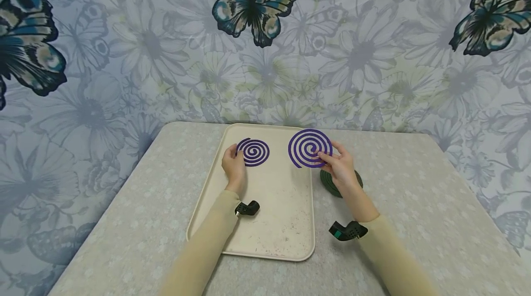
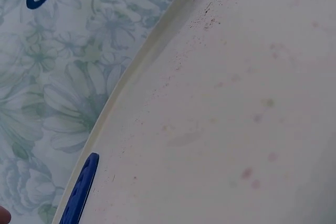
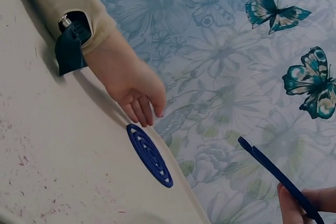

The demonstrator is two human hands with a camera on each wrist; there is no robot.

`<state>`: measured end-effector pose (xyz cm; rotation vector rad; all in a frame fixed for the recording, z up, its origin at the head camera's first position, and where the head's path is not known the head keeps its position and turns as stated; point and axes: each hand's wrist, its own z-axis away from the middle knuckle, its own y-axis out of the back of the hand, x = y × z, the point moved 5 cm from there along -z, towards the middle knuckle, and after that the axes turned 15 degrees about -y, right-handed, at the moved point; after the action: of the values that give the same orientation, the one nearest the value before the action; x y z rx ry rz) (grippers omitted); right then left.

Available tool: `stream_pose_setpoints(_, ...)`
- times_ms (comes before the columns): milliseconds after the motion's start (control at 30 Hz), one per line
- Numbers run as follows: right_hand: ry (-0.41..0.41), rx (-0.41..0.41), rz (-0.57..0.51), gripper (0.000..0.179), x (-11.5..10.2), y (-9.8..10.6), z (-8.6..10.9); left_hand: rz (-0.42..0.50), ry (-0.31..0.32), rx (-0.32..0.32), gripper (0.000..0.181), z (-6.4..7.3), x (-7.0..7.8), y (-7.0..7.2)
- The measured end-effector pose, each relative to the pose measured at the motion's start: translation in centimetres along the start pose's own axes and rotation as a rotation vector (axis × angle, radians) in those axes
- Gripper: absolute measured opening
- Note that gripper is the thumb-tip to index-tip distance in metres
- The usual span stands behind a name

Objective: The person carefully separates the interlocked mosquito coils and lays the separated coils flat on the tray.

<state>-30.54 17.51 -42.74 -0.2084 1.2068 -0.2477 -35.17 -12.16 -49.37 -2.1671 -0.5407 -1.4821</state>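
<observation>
In the head view, the left hand (image 1: 234, 164) is just left of the frame's middle, over the left edge of the tray (image 1: 274, 227). Its thumb overlaps the left rim of the left coil (image 1: 254, 151); the right wrist view shows its fingers bent a little, tips right at that coil's end. Whether they pinch it or only touch it I cannot tell. The left coil sits in the tray's upper part; whether it lies flat or is lifted a bit is also unclear.

The right hand (image 1: 343, 167), right of the middle, pinches the right coil (image 1: 310, 148) by its right side, thumb on the near face and fingers behind. This coil is held up in the air and, in the head view, cuts across the tray's upper right corner, part inside the edge and part outside. A clear gap separates the two purple coils.

The green coil (image 1: 330, 183) is on the table (image 1: 398, 185), close outside the tray's right edge, partly covered by the right hand and wrist. Below the left coil the tray runs a long way down to its lower edge, with dark specks towards the lower right. The table reaches well out on both sides. Behind its far edge rises the butterfly wall (image 1: 352, 88), near the tray's top edge, so there is little depth beyond the tray.
</observation>
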Motion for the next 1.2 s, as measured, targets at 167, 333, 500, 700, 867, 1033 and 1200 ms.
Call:
stream_pose_setpoints(167,-0.004,0.028,0.035,0.058,1.1,-0.4,-2.4,0.009,-0.033,0.017,0.037,0.0,0.1,-0.1)
stream_pose_setpoints(333,-0.03,0.056,0.063,0.061,2.4,-1.0,-4.5,0.036,-0.043,0.02,0.037,0.3,0.4,-0.3)
stream_pose_setpoints(500,-0.043,0.074,0.074,0.063,3.3,-1.9,-6.2,0.046,-0.063,0.023,0.037,0.3,0.9,-0.4)
stream_pose_setpoints(700,-0.059,0.108,0.108,0.063,4.2,-2.7,-7.6,0.042,-0.068,0.019,0.037,0.1,0.9,-0.2)
stream_pose_setpoints(867,-0.068,0.126,0.124,0.065,4.6,-2.9,-8.2,0.02,-0.079,0.017,0.035,0.0,0.7,-0.2)
stream_pose_setpoints(1033,-0.07,0.153,0.144,0.061,4.6,-3.0,-8.6,0.016,-0.096,0.014,0.034,0.0,0.6,-0.3)
stream_pose_setpoints(1200,-0.054,0.139,0.139,0.058,4.4,-3.2,-8.7,0.02,-0.102,0.007,0.034,0.0,0.6,-0.4)
